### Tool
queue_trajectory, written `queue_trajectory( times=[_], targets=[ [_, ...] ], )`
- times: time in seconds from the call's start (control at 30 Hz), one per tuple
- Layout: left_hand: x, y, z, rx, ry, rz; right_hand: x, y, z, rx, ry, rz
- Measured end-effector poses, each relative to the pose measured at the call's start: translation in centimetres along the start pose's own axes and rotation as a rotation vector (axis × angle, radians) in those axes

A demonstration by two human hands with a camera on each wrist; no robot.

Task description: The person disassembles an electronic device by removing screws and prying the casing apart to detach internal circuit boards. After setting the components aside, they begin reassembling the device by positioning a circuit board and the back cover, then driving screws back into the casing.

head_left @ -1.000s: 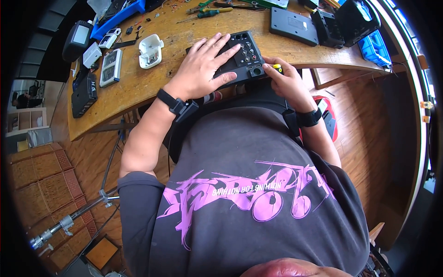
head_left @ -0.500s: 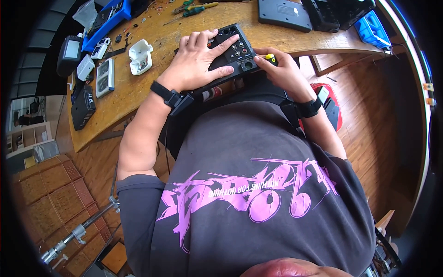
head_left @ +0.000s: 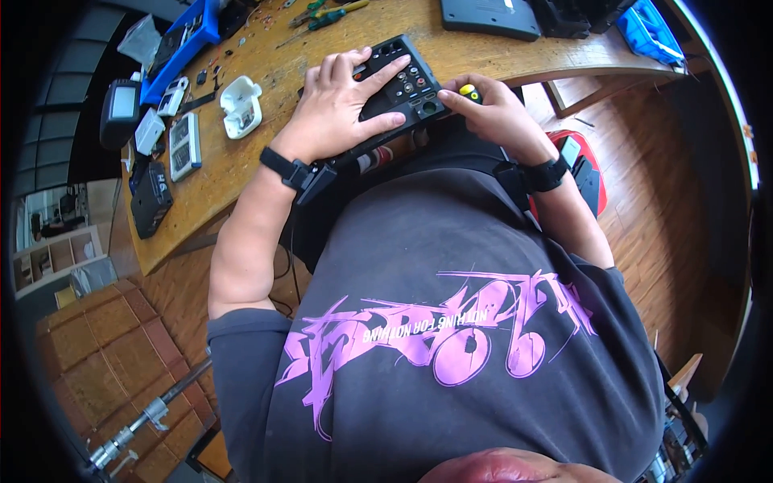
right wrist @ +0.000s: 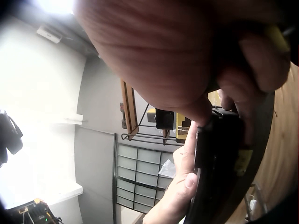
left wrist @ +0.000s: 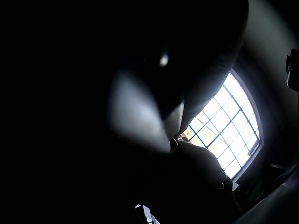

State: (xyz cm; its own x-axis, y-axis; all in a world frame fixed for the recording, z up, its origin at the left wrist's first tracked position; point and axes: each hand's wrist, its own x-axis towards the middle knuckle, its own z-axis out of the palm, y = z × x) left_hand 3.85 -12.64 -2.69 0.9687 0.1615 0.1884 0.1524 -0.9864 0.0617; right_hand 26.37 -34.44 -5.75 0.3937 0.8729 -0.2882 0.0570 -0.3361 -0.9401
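Note:
A black box-shaped device [head_left: 415, 113] with round sockets on its face lies at the table's front edge. Spread over it is my left hand [head_left: 330, 113], index finger and thumb stretched across the socket panel, the other fingers bent near its far edge. My right hand [head_left: 499, 117] is at the device's right end, thumb and fingertips right at the edge. Curled in that hand is a screwdriver with a yellow-and-black handle [head_left: 470, 94]; its tip is hidden. The right wrist view shows the fingers close against the black device [right wrist: 217, 154]. The left wrist view is mostly dark.
On the left of the wooden table [head_left: 282, 173] are a white open case [head_left: 241, 107], a grey-white box [head_left: 184, 146] and a black box [head_left: 150, 197]. Pliers and a screwdriver [head_left: 328, 16] lie at the back. A dark panel [head_left: 489, 18] and blue tray [head_left: 651, 34] stand right.
The head view has shifted, so the table things appear higher and further left. The left hand's middle fingers have bent more on the device. The right hand keeps the screwdriver at its right end.

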Motion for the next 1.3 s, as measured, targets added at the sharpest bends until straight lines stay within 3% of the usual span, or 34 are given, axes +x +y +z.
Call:
queue_trajectory(
  times=[0.07, 0.1, 0.13, 0.2, 0.27, 0.3, 0.4, 0.43, 0.57, 0.67, 0.8, 1.0, 1.03, 1.1, 1.3],
  targets=[
    [-0.3, -0.3, 0.3, 0.000, 0.009, -0.029, -0.4, -0.6, 0.1, -0.323, 0.177, -0.299],
    [-0.3, -0.5, 0.6, -0.012, 0.032, 0.004, -1.7, -2.4, 0.3, -0.426, 0.297, -0.284],
    [-0.4, -0.7, 0.7, -0.023, 0.055, 0.037, -0.7, -1.7, 0.1, -0.282, 0.347, -0.372],
    [-0.4, -0.9, 0.8, -0.028, 0.036, -0.002, -1.6, -3.0, -1.7, 0.017, 0.283, -0.217],
    [-0.3, -1.1, 1.0, -0.030, -0.009, 0.003, -3.0, -5.8, -1.7, 0.180, 0.154, -0.463],
    [-0.2, -1.2, 1.1, -0.046, -0.043, -0.013, -3.9, -7.9, 0.6, 0.322, 0.245, -0.479],
    [-0.1, -1.1, 0.6, -0.047, -0.113, -0.035, -5.1, -10.2, 2.3, 0.184, 0.070, -0.645],
    [0.0, -1.1, -0.3, -0.080, -0.172, -0.037, -5.3, -10.7, 2.6, -0.033, 0.084, -0.684],
    [0.7, -3.4, -0.7, -0.221, -0.244, 0.012, -4.7, -11.3, 6.3, 0.077, -0.191, -0.694],
    [1.3, -3.7, -1.5, -0.219, -0.363, -0.046, -3.2, -11.4, 8.8, -0.023, -0.101, -0.768],
    [0.9, -4.1, -1.7, -0.317, -0.282, -0.052, -2.4, -11.6, 9.8, -0.230, -0.134, -0.749],
    [0.5, -5.1, 0.8, -0.363, -0.094, -0.027, -1.6, -11.7, 10.7, -0.507, -0.069, -0.983],
    [0.3, -5.1, 0.8, -0.366, -0.082, -0.023, -1.6, -11.9, 10.9, -0.513, -0.077, -0.984],
    [0.1, -4.9, 0.7, -0.374, -0.067, -0.023, -2.0, -12.2, 11.2, -0.359, -0.107, -0.823],
    [0.2, -4.9, 1.3, -0.315, -0.066, -0.007, -1.6, -11.9, 11.3, -0.498, -0.083, -0.937]
  ],
)
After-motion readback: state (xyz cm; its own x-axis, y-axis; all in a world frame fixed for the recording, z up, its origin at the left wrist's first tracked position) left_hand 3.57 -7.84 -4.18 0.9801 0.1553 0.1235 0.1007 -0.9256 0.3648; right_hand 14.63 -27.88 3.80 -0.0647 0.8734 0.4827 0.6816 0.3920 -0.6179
